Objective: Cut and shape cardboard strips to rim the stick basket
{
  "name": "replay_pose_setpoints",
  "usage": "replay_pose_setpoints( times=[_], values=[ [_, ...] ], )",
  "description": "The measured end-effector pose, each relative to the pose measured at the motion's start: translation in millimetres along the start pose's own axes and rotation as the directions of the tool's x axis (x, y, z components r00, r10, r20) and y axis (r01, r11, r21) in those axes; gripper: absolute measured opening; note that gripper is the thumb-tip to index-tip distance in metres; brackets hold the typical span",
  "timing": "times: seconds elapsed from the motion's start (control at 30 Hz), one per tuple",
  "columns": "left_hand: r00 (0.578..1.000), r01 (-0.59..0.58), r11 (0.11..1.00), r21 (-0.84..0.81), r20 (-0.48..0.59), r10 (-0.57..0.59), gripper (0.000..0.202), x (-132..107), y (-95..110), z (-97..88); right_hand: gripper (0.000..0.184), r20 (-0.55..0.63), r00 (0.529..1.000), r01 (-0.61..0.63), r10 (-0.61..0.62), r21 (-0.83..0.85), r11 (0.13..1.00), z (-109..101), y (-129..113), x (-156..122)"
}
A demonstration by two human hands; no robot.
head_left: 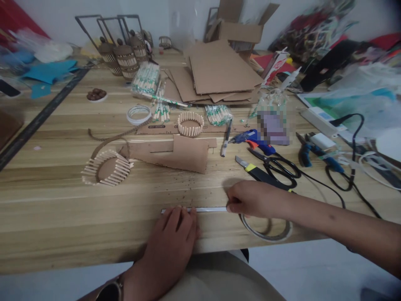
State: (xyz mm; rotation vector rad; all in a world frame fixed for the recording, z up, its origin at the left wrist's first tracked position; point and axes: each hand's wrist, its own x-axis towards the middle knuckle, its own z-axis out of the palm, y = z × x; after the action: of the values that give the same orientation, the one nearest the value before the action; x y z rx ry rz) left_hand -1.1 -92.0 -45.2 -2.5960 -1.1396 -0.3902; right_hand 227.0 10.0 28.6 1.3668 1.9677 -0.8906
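A narrow white strip of tape (210, 210) lies along the wood near the table's front edge. My left hand (172, 242) rests palm down over the strip's left part, fingers stretched out on it. At the other end, my right hand (239, 200) is closed in a pinch on the tape; the fingertips are partly hidden. A tape roll (283, 234) hangs below and right of that hand, by the table edge. Black-handled scissors (275, 167) and a utility knife (260, 173) with a yellow-and-black body lie just beyond my right forearm.
Rings of wooden sticks (106, 169) (190, 124) stand on the table around cut cardboard pieces (188, 154). To the right are a blue glue gun (255, 138), pliers (303, 152) and cables. Stacked cardboard (222, 69), bundled sticks (146, 78) and small lidded buckets (125, 60) fill the back.
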Motion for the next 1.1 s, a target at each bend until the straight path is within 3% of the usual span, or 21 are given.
replay_pose_setpoints(
  times=[0.1, 0.2, 0.33, 0.5, 0.7, 0.97, 1.1],
  values=[
    [0.999, 0.03, 0.999, -0.023, -0.024, -0.031, 0.031, -2, -3, -2.4, 0.022, 0.041, 0.999, 0.0, -0.003, 0.066, 0.998, -4, 0, 2],
    [0.991, 0.076, 0.997, -0.022, -0.105, -0.078, 0.031, 0, -4, -7.6, 0.024, -0.022, 0.999, 0.045, -0.045, 0.021, 0.999, -5, -7, 4],
    [0.99, -0.047, 0.993, -0.104, -0.138, 0.032, 0.032, 7, 0, -9.9, 0.025, -0.076, 0.99, 0.111, -0.116, -0.068, 0.992, -5, -26, 9],
    [0.993, -0.112, 0.983, -0.145, -0.059, 0.104, 0.037, 4, 7, 5.4, 0.027, -0.113, 0.982, 0.139, -0.151, -0.105, 0.985, -3, -43, 15],
    [0.988, -0.141, 0.973, -0.185, 0.042, 0.151, 0.038, -7, 4, 14.4, 0.027, -0.081, 0.984, 0.159, -0.162, -0.04, 0.986, -7, -37, 18],
    [1.0, -0.003, 0.997, -0.081, -0.031, 0.0, 0.033, -28, -12, 10.2, 0.026, -0.055, 0.988, 0.149, -0.147, 0.05, 0.988, -7, -33, 21],
    [0.994, 0.103, 0.994, -0.035, -0.019, -0.104, 0.036, -39, -23, 2.7, 0.027, -0.05, 0.989, 0.143, -0.14, 0.065, 0.988, -8, -33, 20]
  ],
)
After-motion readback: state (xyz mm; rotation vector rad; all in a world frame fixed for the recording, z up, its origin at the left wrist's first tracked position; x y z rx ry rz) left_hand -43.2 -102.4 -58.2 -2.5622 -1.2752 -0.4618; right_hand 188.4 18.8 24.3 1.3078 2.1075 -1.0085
